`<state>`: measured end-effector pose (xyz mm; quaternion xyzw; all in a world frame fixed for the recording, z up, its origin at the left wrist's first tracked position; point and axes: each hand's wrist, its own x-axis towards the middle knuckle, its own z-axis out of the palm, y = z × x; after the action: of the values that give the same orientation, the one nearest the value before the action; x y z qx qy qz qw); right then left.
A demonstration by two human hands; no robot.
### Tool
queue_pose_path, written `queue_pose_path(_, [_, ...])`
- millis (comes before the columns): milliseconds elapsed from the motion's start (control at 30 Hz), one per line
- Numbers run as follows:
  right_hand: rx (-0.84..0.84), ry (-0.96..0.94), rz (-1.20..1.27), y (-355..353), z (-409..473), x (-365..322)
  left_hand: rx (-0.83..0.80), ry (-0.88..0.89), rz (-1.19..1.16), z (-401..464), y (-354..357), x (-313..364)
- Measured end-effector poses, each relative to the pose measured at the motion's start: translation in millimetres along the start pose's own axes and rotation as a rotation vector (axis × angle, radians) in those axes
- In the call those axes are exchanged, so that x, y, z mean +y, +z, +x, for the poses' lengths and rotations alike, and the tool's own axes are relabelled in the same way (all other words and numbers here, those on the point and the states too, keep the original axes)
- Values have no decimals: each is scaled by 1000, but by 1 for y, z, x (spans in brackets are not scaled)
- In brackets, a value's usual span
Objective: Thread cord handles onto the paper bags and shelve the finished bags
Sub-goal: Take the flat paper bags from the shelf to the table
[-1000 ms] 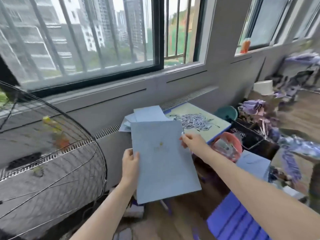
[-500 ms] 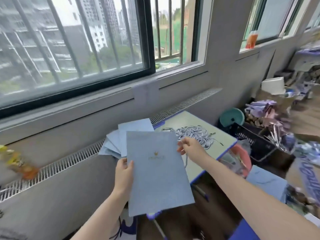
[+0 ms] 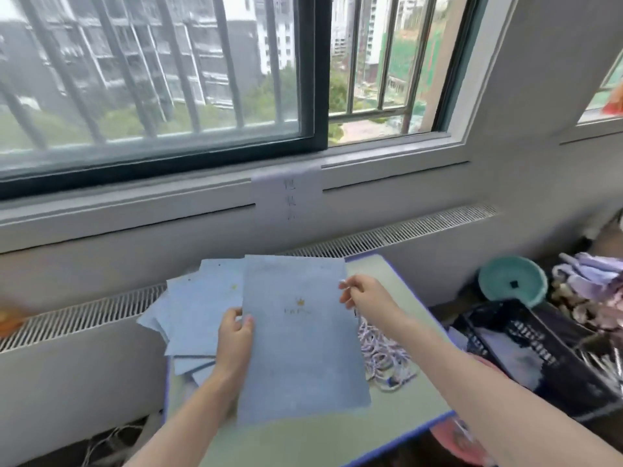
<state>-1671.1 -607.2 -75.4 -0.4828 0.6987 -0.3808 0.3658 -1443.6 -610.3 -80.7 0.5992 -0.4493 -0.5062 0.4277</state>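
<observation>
Paper bag [image 3: 300,345], flat, blue: your left hand [image 3: 234,338] grips its left edge, your right hand [image 3: 365,298] pinches its right edge, above the counter [image 3: 337,436] beside the cords [image 3: 382,357].

The flat light-blue paper bag [image 3: 303,348] covers part of the fanned pile of similar blue bags [image 3: 199,315] and of the tangled white-and-blue cords [image 3: 384,358]. Its small gold print is too blurred to read. The black plastic crate [image 3: 539,358] is cut by the right edge.
</observation>
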Motion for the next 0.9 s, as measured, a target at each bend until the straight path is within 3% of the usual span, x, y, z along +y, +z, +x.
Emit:
queue_pose_path(300, [-101, -49, 26, 2, 51, -15, 54, -5, -51, 18, 33, 15])
queue_pose_path(667, [14, -110, -59, 15, 66, 6, -80, -36, -99, 35, 58, -3])
queue_pose_path(900, [77, -202, -98, 41, 98, 56, -39, 46, -73, 60, 94, -56])
